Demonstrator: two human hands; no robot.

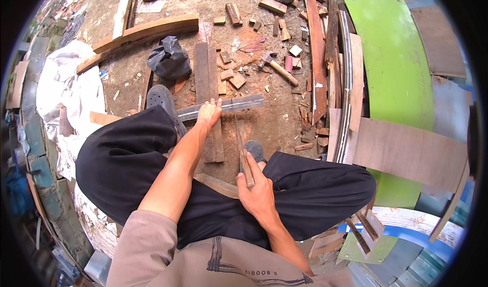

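Observation:
I sit with knees spread over bare dirt ground. My left hand presses down on a long grey strip that lies crosswise over a dark wooden plank. Closed around the wooden handle of a handsaw is my right hand. The saw's thin blade reaches forward to the strip, just right of my left hand. My dark shoes rest on either side of the plank, one near the strip's left end.
A hammer and several small wood offcuts lie beyond the strip. A black plastic bag sits at the plank's left. Long boards, a green panel and a plywood sheet are stacked at right. A white sack lies at left.

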